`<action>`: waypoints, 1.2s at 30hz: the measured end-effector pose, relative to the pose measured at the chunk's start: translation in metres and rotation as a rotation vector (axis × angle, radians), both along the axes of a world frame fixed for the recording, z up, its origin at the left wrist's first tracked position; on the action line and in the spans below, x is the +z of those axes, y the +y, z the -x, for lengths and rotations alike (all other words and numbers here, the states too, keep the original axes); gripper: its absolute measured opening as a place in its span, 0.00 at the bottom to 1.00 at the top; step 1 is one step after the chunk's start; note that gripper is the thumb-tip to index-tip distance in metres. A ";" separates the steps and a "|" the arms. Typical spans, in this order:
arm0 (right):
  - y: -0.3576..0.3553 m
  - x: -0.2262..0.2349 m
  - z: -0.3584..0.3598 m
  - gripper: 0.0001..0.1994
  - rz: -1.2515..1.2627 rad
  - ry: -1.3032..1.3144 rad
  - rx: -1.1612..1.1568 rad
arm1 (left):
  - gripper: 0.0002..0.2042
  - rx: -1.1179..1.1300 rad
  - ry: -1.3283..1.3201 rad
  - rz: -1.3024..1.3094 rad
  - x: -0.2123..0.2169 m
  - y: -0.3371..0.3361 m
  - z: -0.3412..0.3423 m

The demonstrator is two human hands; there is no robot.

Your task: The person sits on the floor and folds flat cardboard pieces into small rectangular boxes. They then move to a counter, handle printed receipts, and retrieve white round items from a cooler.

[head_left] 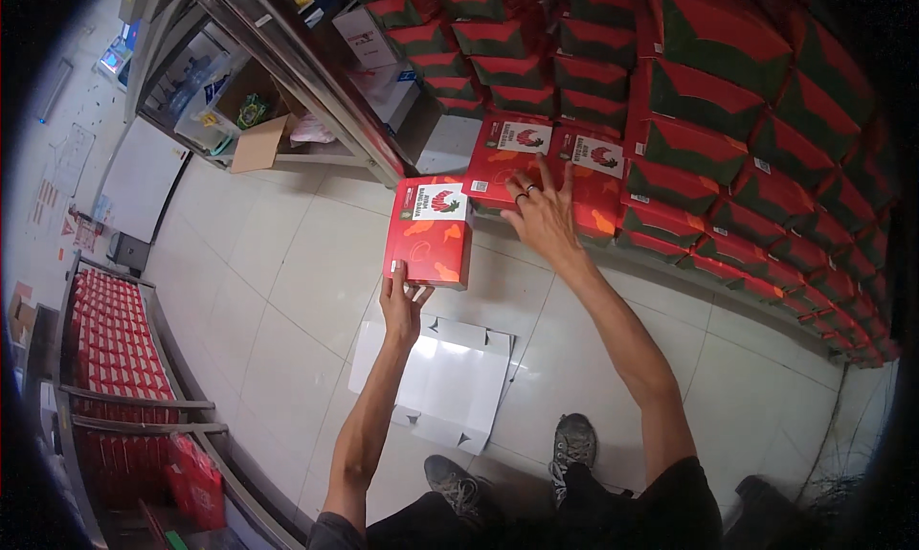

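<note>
My left hand (402, 309) grips the near edge of a red carton (423, 251) with a white label panel and orange shapes, holding it above the floor. Its far right corner meets a similar red carton (498, 167) on the shelf; I cannot tell whether they touch. My right hand (546, 217), fingers spread and a dark ring on it, rests over that carton and the neighbouring red carton (595, 181). Behind them rise tall stacks of red and dark green cartons (704, 100).
A flat white cardboard sheet (445, 373) with slots lies on the tiled floor (297, 253) before my shoes. At left, a metal rack (144, 397) holds rows of red packages (115, 330). A metal shelf post (306, 67) and an open brown cardboard box (258, 143) stand at upper left.
</note>
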State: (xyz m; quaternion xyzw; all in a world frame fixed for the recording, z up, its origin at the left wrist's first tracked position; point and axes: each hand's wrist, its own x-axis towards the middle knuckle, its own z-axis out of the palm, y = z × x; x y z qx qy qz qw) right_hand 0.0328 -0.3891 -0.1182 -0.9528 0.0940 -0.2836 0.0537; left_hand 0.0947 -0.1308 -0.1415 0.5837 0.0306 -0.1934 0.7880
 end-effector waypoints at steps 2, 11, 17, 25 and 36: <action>0.002 -0.006 -0.003 0.25 0.056 -0.005 -0.019 | 0.20 -0.012 -0.008 0.007 -0.003 0.002 0.000; 0.003 -0.012 -0.005 0.21 0.017 -0.099 -0.023 | 0.19 0.007 -0.074 -0.032 -0.003 0.004 -0.003; 0.002 -0.015 -0.005 0.20 0.018 -0.132 -0.002 | 0.20 -0.054 -0.088 -0.079 -0.006 0.002 -0.024; 0.002 -0.014 -0.005 0.20 -0.076 -0.116 0.018 | 0.22 -0.158 -0.090 -0.178 -0.003 -0.010 -0.062; 0.000 -0.010 -0.003 0.20 -0.129 -0.093 0.014 | 0.37 0.304 -0.219 -0.376 -0.011 -0.059 -0.024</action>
